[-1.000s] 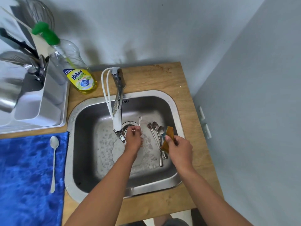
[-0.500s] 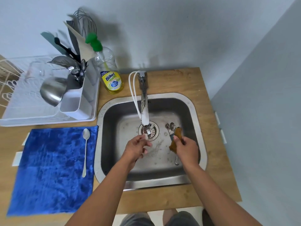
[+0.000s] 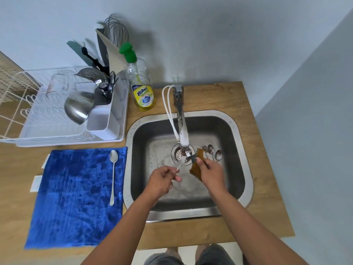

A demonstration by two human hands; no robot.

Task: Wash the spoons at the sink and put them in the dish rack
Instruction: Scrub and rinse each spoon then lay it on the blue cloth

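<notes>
Since a second ago, lifted clear of the sink [image 3: 246,131] floor: left hand [image 3: 162,180] pinching a spoon [image 3: 179,165] under the faucet [image 3: 184,138], right hand [image 3: 212,173] clamped on the sponge [image 3: 196,169] beside it. Scrubbing about to begin, probably. Three spoons [image 3: 212,153] waiting far right in the basin; another spoon on cloth [image 3: 113,175]. Dish rack [image 3: 57,121] far left, open path over the table [image 3: 265,197].

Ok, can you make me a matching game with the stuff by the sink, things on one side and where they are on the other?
Things:
1. sponge
2. long spoon
3. soap bottle
4. metal bowl

Places:
A. lying on the blue cloth
B. in the dish rack
C. in the right hand
D. standing on the counter behind the sink

Pairs: 1-C, 2-A, 3-D, 4-B
</notes>
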